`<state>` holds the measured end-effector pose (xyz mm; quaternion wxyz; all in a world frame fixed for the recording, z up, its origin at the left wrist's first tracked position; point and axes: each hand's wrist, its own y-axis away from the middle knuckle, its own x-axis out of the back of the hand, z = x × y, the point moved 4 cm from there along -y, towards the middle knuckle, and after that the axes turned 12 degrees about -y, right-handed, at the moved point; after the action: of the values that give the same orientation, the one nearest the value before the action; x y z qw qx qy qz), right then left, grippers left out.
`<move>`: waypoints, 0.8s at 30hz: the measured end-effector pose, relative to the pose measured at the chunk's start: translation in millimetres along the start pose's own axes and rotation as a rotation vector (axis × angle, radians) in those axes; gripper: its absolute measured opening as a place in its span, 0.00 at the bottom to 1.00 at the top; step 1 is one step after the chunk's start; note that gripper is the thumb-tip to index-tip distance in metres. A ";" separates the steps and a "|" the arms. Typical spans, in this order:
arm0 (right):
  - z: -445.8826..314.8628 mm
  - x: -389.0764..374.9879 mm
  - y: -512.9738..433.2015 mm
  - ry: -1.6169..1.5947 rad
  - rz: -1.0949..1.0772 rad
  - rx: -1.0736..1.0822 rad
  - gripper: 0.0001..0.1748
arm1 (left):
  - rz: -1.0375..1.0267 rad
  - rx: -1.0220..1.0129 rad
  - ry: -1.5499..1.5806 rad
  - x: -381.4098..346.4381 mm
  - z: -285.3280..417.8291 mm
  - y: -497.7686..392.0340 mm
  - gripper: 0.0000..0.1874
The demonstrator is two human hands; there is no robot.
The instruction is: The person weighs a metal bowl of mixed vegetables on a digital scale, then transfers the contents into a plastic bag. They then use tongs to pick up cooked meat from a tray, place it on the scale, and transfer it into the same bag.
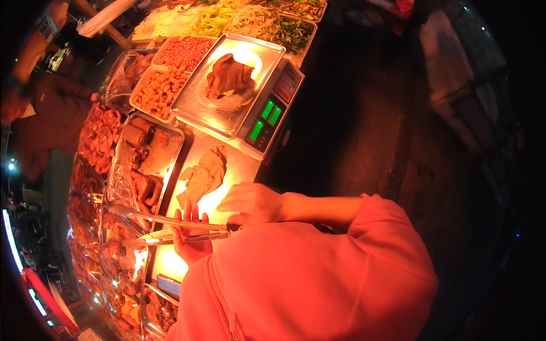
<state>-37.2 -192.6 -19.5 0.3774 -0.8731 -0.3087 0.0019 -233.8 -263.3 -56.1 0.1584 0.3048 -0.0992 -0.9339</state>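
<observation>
Metal tongs (194, 222) stretch over the stall counter, their two arms spread and their tips over a tray of meat. My right hand (251, 203) is curled at their dark rear end and seems to grip them there, though the contact is partly hidden. Palm up and fingers apart, my left hand (193, 238) is beside the tong arms, which cross it in view. Just beyond both hands, a flat piece of cooked meat (204, 174) lies on the bright metal counter (245, 162). Another brown piece of meat (228, 76) rests on the pan of a digital scale (266, 115) with lit green displays.
Trays of meat (147, 164), partly under clear plastic, line the left side. Beyond the scale are containers of peanuts (183, 51), cut brown pieces (158, 91) and shredded vegetables (239, 21). A blue-grey box (168, 284) is nearby. Someone in dark clothing (51, 111) stands across the counter.
</observation>
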 end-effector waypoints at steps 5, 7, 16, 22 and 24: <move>8.6 -2.2 16.7 0.049 0.027 -0.138 0.09 | 0.019 -0.085 0.030 -4.7 15.2 -1.0 0.22; 3.8 -1.9 10.4 0.077 -0.012 -0.058 0.10 | -0.026 -0.104 0.048 -7.3 19.4 -4.2 0.23; 27.6 35.9 16.4 0.400 0.082 0.057 0.07 | -0.141 -0.160 0.055 -2.4 17.4 -4.7 0.20; 57.4 144.9 44.3 0.569 0.678 -0.266 0.11 | 0.103 -0.087 0.016 -13.1 25.4 4.3 0.21; 68.6 165.2 53.1 0.449 0.876 -0.371 0.11 | 0.043 -0.118 -0.037 -13.4 28.2 4.3 0.22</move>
<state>108.9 -86.1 -65.6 0.2372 -0.9514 0.1784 -0.0822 -239.5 -260.0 -25.3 0.1944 0.2752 -0.0536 -0.9400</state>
